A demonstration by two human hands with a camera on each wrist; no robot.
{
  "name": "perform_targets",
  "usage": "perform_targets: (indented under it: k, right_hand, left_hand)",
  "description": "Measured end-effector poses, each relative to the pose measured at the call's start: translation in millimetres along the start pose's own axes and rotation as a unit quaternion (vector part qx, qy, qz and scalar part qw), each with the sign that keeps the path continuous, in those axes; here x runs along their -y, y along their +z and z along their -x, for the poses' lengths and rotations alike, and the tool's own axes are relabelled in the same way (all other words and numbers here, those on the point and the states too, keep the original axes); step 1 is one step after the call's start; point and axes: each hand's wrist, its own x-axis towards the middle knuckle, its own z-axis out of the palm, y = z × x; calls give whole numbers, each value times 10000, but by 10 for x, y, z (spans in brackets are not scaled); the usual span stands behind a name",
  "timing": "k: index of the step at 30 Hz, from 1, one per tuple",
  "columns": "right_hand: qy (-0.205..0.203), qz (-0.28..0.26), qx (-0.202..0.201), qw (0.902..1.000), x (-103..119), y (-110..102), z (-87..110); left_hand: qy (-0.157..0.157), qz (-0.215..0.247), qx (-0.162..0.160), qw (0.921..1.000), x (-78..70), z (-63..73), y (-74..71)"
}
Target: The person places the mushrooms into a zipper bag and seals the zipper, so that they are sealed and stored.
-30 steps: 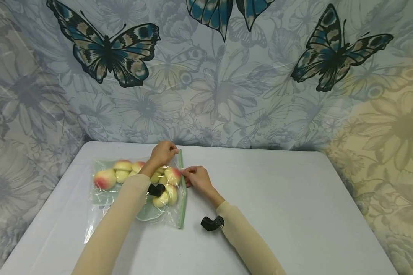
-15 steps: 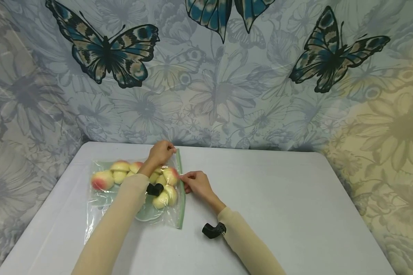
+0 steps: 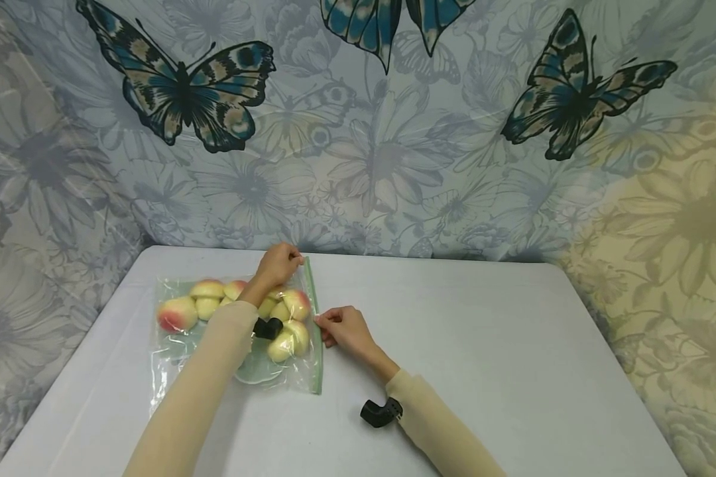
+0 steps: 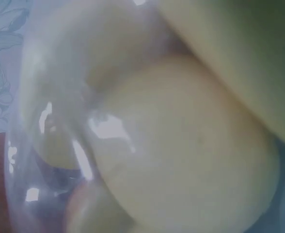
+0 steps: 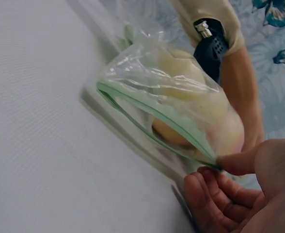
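A clear zip bag (image 3: 301, 381) with a green zip strip (image 3: 317, 358) lies on the table, holding several yellow, red-blushed fruits like peaches (image 3: 178, 314) and a pale green tray or plate (image 3: 256, 371). My left hand (image 3: 279, 265) pinches the strip's far end, its arm crossing over the bag. Partway along the same strip, the thumb and forefinger of my right hand (image 3: 347, 331) pinch it. Seen from the right wrist, the strip (image 5: 157, 114) gapes between the right hand (image 5: 244, 189) and the near corner. Blurred fruit under shiny plastic fills the left wrist view.
The white table (image 3: 465, 358) stretches to the right of the bag. Behind it hangs a butterfly-patterned cloth (image 3: 388, 165) along the table's back edge. A black wrist device (image 3: 382, 412) sits on the right sleeve, another (image 3: 268, 328) on the left.
My right hand has moved along the zip strip toward the near edge of the table, still pinching it. The left hand stays at the far end. The bag has shifted slightly.
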Motion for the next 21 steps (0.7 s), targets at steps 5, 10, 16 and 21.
perform_targets:
  k: [5, 10, 16, 21]
  right_hand:
    - [69, -100, 37, 9999, 6, -25, 50]
    - [194, -145, 188, 9995, 1, -30, 64]
    - [267, -261, 369, 9986, -11, -34, 123]
    - [246, -246, 479, 9982, -39, -30, 174]
  left_hand:
    - [-182, 43, -45, 9998, 12, -16, -3]
    - [-219, 106, -112, 9996, 48, -26, 1]
    - [-305, 132, -139, 9994, 55, -36, 17]
    - [-385, 93, -156, 9991, 68, -38, 27]
